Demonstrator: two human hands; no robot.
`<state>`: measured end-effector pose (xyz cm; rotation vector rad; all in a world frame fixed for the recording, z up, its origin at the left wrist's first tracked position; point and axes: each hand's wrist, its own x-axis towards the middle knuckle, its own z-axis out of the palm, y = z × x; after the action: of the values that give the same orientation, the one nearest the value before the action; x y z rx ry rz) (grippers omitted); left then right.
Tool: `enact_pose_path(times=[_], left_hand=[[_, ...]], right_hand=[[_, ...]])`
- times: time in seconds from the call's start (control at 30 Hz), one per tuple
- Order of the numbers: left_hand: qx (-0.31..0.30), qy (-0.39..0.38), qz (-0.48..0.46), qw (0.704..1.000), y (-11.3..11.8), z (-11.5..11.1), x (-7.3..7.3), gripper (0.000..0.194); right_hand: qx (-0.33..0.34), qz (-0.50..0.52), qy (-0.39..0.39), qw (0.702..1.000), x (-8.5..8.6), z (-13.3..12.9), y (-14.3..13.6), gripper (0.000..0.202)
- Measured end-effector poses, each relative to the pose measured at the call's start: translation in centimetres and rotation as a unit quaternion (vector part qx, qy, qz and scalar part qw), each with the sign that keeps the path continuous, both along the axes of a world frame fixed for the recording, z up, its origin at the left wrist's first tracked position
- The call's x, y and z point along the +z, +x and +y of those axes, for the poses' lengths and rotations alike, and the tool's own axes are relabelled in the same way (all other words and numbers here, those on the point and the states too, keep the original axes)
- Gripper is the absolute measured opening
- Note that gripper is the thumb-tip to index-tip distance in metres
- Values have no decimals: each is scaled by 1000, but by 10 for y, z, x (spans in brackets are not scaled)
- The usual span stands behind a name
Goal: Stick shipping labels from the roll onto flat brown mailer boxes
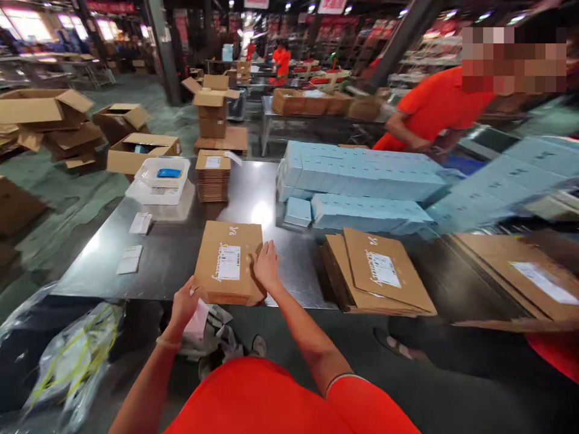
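A stack of flat cardboard boxes lies in front of me by the near edge of the metal table, its top one bearing a white label and handwriting. My left hand is closed on the near left corner of the stack. Along the right side, my right hand grips the edge with bent fingers, its thumb side at the cardboard. The undersides of both hands' fingers are partly hidden. To the right lies a second, uneven stack of flat cardboard boxes, apart from my hands.
Rows of light blue boxes stand at the back right. A white plastic basket with a blue item, a banded cardboard pile and two small white stacks are on the metal table. A co-worker stands across.
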<state>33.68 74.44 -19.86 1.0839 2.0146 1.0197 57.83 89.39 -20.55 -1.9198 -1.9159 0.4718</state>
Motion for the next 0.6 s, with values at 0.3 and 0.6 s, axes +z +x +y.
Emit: enact_pose_path(times=[0.3, 0.6], left_hand=[[-224, 37, -137, 964, 79, -3, -16, 56], [-222, 15, -299, 928, 98, 1, -9, 63]], right_hand=[[-260, 101, -6, 960, 26, -28, 197, 38], [-401, -15, 93, 911, 132, -48, 370, 61]])
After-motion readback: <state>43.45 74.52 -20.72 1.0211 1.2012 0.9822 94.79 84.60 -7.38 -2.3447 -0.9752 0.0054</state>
